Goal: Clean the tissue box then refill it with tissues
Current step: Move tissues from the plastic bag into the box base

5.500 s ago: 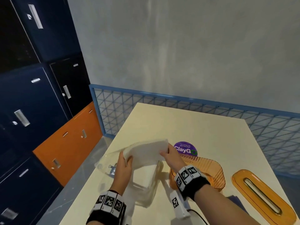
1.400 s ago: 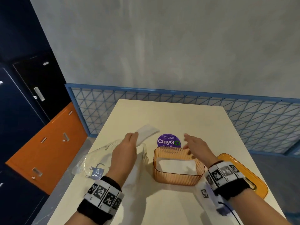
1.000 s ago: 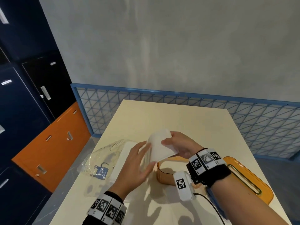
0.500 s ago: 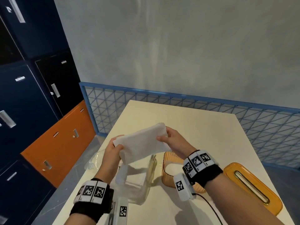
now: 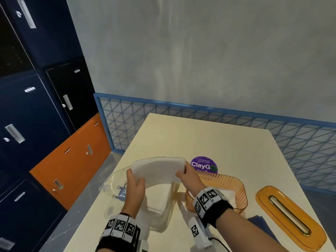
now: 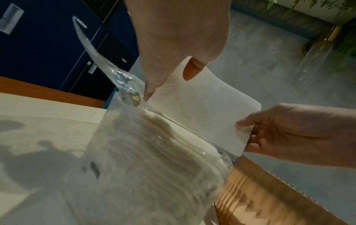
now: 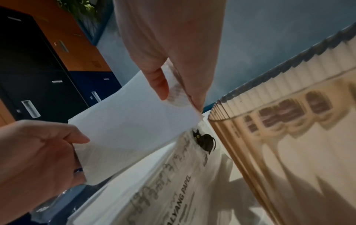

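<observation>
- Cream table point(image 5: 209, 135) under a grey wall carries the work, with blue and orange lockers to the left.
- Both hands hold one stack of tissues point(image 5: 158, 170) in the air: the left hand point(image 5: 135, 186) pinches its left end with the thumb on top, and the right hand point(image 5: 189, 177) pinches its right end, fingers curled round the edge.
- Under the stack lies the clear plastic tissue pack point(image 5: 156, 211), opened, with more tissues inside; the stack sags slightly between the two grips.
- Just right of the pack stands the amber tissue box point(image 5: 240, 195), open-topped, with some white tissue already inside; its slotted lid point(image 5: 289, 217) lies well apart to the right.
- By my reading, the refill step is in hand. The next move calls for carrying the stack right, keeping it flat and square, and lowering it within the box walls.
- Compared with half a second ago, the stack sits lower and flatter, and the box shows more fully beyond the right wrist.
</observation>
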The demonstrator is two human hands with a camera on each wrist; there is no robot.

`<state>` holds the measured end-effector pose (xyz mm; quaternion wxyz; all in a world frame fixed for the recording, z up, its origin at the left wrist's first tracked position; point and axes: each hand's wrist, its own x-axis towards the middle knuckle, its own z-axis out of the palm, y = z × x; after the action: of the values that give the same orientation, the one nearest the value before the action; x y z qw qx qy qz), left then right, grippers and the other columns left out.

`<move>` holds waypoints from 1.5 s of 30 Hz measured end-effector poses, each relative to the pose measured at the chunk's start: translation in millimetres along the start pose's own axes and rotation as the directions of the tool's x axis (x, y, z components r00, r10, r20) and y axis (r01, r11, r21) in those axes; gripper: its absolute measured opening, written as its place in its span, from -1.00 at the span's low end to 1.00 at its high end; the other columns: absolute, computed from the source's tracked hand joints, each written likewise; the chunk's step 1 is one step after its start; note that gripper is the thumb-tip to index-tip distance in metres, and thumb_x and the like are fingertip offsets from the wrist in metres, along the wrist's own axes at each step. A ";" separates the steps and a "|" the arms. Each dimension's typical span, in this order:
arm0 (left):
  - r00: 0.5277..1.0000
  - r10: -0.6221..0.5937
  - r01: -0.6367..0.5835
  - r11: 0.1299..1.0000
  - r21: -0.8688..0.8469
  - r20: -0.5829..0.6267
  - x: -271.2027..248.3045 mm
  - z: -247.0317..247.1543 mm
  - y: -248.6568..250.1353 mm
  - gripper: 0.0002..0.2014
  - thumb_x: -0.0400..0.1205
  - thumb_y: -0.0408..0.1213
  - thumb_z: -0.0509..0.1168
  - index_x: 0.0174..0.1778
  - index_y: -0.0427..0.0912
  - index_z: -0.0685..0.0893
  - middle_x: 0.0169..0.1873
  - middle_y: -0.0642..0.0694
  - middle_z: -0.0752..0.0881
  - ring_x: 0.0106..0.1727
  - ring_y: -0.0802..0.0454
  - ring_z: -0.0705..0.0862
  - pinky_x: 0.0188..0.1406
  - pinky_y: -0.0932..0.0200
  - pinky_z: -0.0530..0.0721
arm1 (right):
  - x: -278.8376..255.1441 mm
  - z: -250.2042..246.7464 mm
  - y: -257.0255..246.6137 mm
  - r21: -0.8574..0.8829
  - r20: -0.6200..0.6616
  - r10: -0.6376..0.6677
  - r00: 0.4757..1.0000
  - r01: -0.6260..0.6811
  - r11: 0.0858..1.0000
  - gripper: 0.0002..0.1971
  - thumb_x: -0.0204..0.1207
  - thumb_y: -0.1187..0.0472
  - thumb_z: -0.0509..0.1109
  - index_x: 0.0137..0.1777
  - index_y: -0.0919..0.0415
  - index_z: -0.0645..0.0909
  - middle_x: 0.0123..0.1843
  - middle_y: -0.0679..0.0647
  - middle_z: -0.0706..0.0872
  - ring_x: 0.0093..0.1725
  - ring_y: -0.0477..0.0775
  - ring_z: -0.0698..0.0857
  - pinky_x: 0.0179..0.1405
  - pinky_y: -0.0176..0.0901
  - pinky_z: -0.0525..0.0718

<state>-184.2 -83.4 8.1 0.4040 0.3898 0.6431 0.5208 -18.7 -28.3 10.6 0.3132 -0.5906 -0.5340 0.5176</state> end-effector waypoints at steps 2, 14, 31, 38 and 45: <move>1.000 -0.015 0.015 0.999 0.036 0.003 1.1 1.5 -0.2 -0.64 0.65 -0.57 0.03 0.34 -0.21 0.27 0.10 -0.16 0.50 0.08 -0.10 0.48 0.08 0.10 0.44 | -1.3 -1.7 -0.5 -0.014 0.021 -0.004 1.000 0.004 1.000 -0.56 0.53 0.45 0.19 0.41 0.19 0.42 0.17 0.09 0.61 0.17 0.07 0.58 0.10 -0.17 0.53; 0.988 0.050 -0.081 0.974 0.213 0.147 22.3 58.2 35.9 -0.89 0.62 -0.35 0.29 -0.05 -0.28 0.49 -0.13 -0.20 0.57 -0.11 -0.07 0.54 -0.22 0.11 0.48 | -18.4 -93.9 -23.5 -0.115 -0.136 0.087 0.987 -0.102 0.988 -0.74 0.57 0.28 0.26 0.24 0.21 0.54 0.17 0.14 0.66 0.02 0.15 0.68 -0.36 -0.16 0.71; 0.870 0.085 -0.457 0.510 0.729 0.485 -6.7 150.2 -6.1 -0.45 0.62 -0.42 0.07 0.56 -0.08 0.21 0.22 -0.11 0.64 0.27 -0.09 0.60 0.29 -0.09 0.53 | -29.1 -126.7 52.2 -0.566 -0.280 0.335 0.900 -0.436 0.699 -0.68 0.59 0.33 0.18 0.32 0.35 0.50 0.39 0.25 0.59 0.39 0.23 0.56 0.20 -0.14 0.56; 0.836 0.171 -0.549 0.230 0.804 0.522 -8.3 158.3 -14.5 -0.48 0.55 -0.43 0.25 0.45 -0.10 0.36 0.25 -0.10 0.54 0.25 -0.09 0.53 0.12 -0.01 0.55 | -31.3 -111.7 55.4 -0.734 -0.302 0.245 0.921 -0.389 0.557 -0.62 0.67 0.38 0.10 0.48 0.37 0.34 0.52 0.27 0.44 0.50 0.16 0.46 0.43 -0.14 0.44; 0.753 -0.056 -0.580 0.412 0.702 0.655 -3.1 175.4 -25.7 -0.62 0.67 -0.39 0.12 0.43 -0.19 0.48 0.38 -0.17 0.49 0.37 -0.13 0.52 0.33 0.07 0.54 | -26.8 -117.6 47.3 -0.820 -0.246 0.223 0.943 -0.325 0.471 -0.69 0.63 0.39 0.15 0.34 0.35 0.50 0.39 0.25 0.56 0.38 0.19 0.57 0.27 -0.09 0.56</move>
<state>-22.8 -28.0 -39.9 0.2257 0.7815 0.5812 0.0230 109.9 -43.4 5.8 -0.0757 -0.7711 -0.5993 0.2012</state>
